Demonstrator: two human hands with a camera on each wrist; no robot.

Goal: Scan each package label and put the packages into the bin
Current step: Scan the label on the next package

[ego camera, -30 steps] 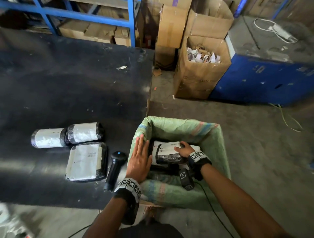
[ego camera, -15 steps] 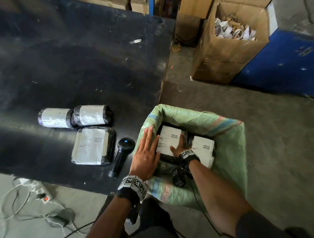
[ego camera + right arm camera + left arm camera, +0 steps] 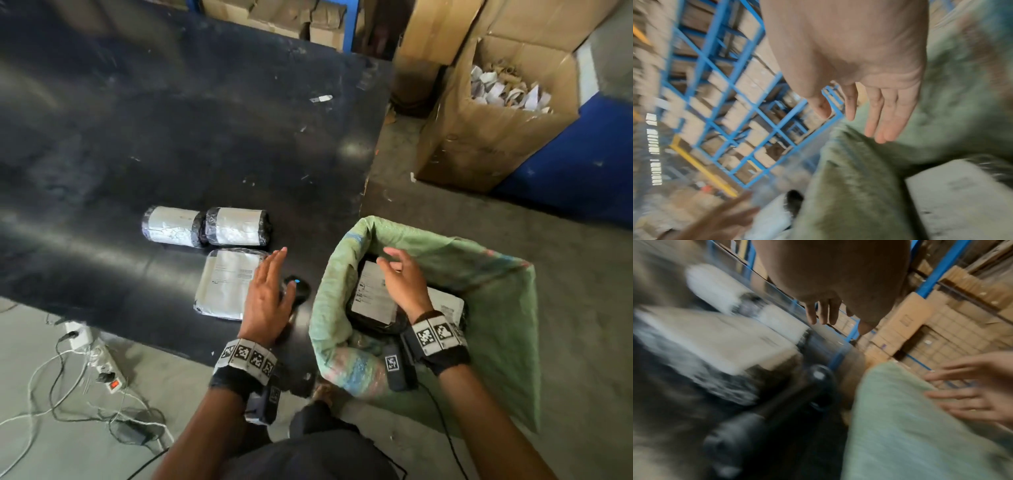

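Note:
Three black-wrapped packages with white labels lie on the black table (image 3: 171,137): two rolls (image 3: 171,226) (image 3: 236,226) side by side and a flat one (image 3: 224,282) in front of them. The black handheld scanner (image 3: 298,286) lies beside the flat package, its blue light on. My left hand (image 3: 265,294) hovers open over the scanner, fingers straight, holding nothing. The bin, lined with a green woven sack (image 3: 479,274), stands right of the table and holds labelled packages (image 3: 373,294). My right hand (image 3: 404,277) is open above them, empty. Both wrist views are blurred.
An open cardboard box (image 3: 486,137) of paper scraps stands on the floor behind the bin, next to a blue cabinet (image 3: 582,164). A power strip and tangled cables (image 3: 102,370) lie on the floor under the table's near edge. Blue racking with cartons lines the back.
My right hand has let go of the package in the bin and risen above it. My left hand has left the sack's rim and moved left over the scanner.

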